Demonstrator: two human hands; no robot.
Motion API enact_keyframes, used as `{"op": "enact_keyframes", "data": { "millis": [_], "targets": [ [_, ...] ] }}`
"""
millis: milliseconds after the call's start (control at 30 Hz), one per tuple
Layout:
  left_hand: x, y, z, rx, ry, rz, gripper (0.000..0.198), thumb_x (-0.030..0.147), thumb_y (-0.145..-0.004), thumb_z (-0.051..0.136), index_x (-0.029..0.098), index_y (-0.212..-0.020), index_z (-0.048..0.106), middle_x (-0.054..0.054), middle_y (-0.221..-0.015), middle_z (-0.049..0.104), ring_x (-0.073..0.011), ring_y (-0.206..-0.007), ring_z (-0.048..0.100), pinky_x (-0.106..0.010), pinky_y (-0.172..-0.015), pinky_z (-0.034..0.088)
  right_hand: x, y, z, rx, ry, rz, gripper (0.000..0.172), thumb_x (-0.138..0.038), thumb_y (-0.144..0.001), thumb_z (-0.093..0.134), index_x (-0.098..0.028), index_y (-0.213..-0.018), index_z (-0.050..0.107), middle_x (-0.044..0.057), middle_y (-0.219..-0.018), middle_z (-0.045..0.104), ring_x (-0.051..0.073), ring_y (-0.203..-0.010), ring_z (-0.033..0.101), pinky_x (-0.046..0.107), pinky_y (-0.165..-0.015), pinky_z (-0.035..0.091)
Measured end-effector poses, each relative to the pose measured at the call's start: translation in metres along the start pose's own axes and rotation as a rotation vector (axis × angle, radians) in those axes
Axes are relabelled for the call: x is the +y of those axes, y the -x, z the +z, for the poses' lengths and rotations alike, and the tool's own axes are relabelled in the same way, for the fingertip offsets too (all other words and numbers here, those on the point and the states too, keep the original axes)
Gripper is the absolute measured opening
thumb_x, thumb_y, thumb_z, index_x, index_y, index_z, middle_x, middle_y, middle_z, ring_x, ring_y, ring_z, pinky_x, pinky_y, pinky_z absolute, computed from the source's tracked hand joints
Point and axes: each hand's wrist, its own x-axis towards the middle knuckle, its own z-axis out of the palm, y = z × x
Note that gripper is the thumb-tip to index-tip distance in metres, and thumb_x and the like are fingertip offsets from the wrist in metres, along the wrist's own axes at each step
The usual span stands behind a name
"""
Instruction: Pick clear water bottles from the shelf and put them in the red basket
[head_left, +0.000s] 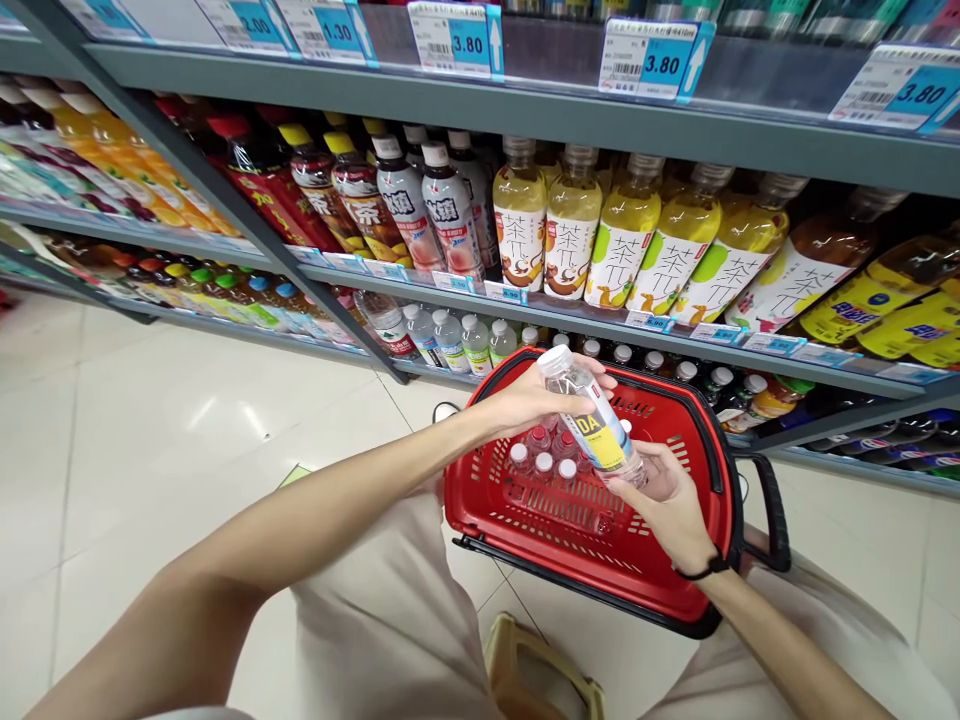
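Observation:
Both my hands hold one clear plastic drink bottle (600, 425) with a white cap and a yellow and blue label that shows "DA". It is tilted, cap toward the upper left. Near the neck, my left hand (534, 395) is closed around it. My right hand (671, 505) grips its lower end, with a black band on the wrist. Beneath the bottle is a red shopping basket (517, 560) with black trim. Inside it stand several small bottles (543, 464) with white or red caps, partly hidden by my hands and the held bottle.
A grey shelf (420, 95) with price tags runs across in front. It holds several yellow tea bottles (574, 230), with more drinks (461, 335) on the lower level. Below the basket is a tan plastic stool (506, 660). Pale floor tiles (165, 450) lie to the left.

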Motion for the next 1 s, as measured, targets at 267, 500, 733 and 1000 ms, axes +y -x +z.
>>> {"op": "enact_keyframes", "data": {
  "millis": [267, 500, 733, 1000],
  "targets": [
    [0.002, 0.002, -0.004, -0.096, -0.044, 0.042, 0.046, 0.017, -0.073, 0.094, 0.017, -0.113, 0.073, -0.012, -0.12, 0.078, -0.0241, -0.112, 0.074, -0.043, -0.103, 0.057, -0.008, -0.002, 0.002, -0.091, -0.085, 0.187, 0.06, -0.046, -0.076, 0.094, -0.023, -0.123, 0.066, 0.01, -0.116, 0.074, 0.027, -0.106, 0.071, 0.044, -0.096, 0.058],
    [0.007, 0.002, -0.006, -0.148, -0.004, 0.029, 0.049, 0.015, -0.074, 0.094, 0.018, -0.118, 0.074, -0.014, -0.124, 0.077, -0.0279, -0.119, 0.073, -0.046, -0.108, 0.054, -0.017, 0.003, -0.001, -0.363, -0.346, 0.357, 0.039, -0.051, -0.096, 0.076, -0.02, -0.118, 0.074, 0.011, -0.111, 0.078, 0.027, -0.104, 0.075, 0.047, -0.102, 0.057],
    [0.01, 0.002, -0.007, -0.14, -0.033, 0.022, 0.053, 0.015, -0.071, 0.095, 0.018, -0.119, 0.074, -0.016, -0.125, 0.077, -0.0284, -0.12, 0.072, -0.044, -0.105, 0.055, -0.009, 0.0, -0.006, -0.326, -0.205, 0.254, 0.042, -0.047, -0.091, 0.083, -0.024, -0.122, 0.068, 0.01, -0.12, 0.077, 0.026, -0.11, 0.075, 0.052, -0.115, 0.051],
    [0.014, 0.004, -0.004, -0.173, -0.121, 0.015, 0.051, 0.019, -0.071, 0.096, 0.018, -0.116, 0.073, -0.016, -0.125, 0.076, -0.0273, -0.117, 0.072, -0.043, -0.103, 0.056, -0.002, 0.001, -0.006, -0.271, -0.124, 0.215, 0.049, -0.044, -0.086, 0.088, -0.024, -0.124, 0.065, 0.011, -0.129, 0.074, 0.028, -0.12, 0.072, 0.055, -0.117, 0.048]
  ]
}}
